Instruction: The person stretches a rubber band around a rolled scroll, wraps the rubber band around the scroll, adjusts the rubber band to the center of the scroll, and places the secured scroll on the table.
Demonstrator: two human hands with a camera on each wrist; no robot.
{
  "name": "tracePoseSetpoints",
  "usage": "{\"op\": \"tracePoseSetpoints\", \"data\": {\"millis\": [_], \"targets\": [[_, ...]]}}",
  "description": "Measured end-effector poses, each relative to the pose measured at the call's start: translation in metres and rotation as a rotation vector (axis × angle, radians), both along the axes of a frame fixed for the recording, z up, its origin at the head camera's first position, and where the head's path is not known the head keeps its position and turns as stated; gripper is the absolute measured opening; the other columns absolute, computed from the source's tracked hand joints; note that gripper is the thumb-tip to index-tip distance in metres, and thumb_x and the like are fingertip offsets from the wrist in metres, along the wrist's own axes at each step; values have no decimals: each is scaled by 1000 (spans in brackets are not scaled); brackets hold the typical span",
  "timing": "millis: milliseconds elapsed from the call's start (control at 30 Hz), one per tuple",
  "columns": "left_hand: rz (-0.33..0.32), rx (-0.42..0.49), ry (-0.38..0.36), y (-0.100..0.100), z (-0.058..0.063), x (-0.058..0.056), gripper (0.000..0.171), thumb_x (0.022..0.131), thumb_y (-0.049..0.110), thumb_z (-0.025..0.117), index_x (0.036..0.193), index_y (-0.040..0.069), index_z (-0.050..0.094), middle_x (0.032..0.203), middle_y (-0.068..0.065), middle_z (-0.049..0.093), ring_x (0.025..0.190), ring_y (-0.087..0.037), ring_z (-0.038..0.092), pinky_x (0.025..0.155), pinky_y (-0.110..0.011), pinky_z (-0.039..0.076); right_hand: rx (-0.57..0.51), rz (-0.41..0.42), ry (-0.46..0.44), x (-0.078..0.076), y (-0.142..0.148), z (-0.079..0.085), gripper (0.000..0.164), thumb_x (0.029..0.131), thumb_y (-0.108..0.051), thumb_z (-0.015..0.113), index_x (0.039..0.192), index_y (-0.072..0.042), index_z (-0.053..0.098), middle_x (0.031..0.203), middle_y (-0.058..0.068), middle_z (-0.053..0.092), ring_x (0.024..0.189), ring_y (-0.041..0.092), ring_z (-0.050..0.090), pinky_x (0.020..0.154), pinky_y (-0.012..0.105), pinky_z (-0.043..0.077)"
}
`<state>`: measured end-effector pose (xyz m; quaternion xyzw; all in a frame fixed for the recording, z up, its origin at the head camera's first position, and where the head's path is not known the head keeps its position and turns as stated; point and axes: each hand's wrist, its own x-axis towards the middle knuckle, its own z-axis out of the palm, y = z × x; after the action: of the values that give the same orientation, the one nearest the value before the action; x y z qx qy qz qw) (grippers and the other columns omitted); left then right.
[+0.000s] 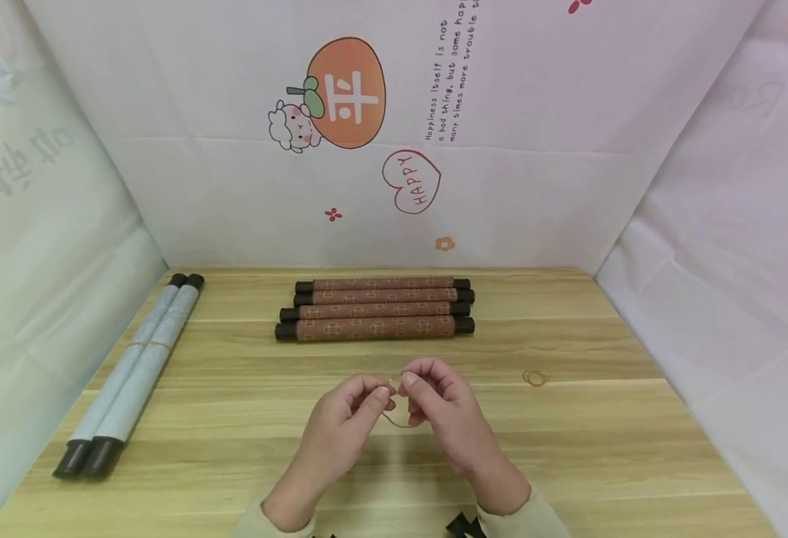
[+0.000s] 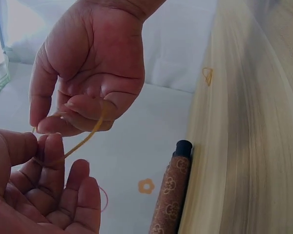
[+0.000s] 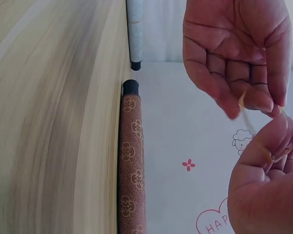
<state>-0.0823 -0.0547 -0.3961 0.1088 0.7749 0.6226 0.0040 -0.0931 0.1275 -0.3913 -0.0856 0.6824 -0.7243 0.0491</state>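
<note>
At lower centre, both hands pinch a rubber band (image 1: 399, 420) between their fingers: left hand (image 1: 343, 418), right hand (image 1: 442, 407). Grey scrolls (image 1: 131, 366) at left look bundled; brown scrolls (image 1: 375, 309) above lie unbound.

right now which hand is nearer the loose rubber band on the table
Right. The right hand is just left of the loose rubber band, apart from it. The left hand is farther left, beyond the right hand. Both pinch another band.
</note>
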Motion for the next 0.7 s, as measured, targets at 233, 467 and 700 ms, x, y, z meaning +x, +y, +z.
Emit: {"op": "tracePoseSetpoints", "data": {"millis": [233,467,700], "targets": [[1,84,-25,-1,2,-1,19,107,27,60,106,11,71,104,-4,73,97,-20,72,86,-27,58,11,86,-8,-1,2,0,23,105,-17,60,114,4,60,81,-1,57,57,7,46,53,20,42],[5,77,-4,-2,3,-3,17,108,25,58,106,12,70,94,-2,70,88,-15,68,82,-28,58,166,256,4,-1,6,-4,26,105,-23,62,102,3,64,69,-4,52,55,5,44,52,19,41],[-69,74,-32,-2,0,-8,24,109,28,56,109,8,67,96,-6,69,88,-17,69,83,-28,59,89,242,188,6,9,-1,30,109,-15,52,85,2,56,60,6,48,53,10,49,50,25,47]]}}
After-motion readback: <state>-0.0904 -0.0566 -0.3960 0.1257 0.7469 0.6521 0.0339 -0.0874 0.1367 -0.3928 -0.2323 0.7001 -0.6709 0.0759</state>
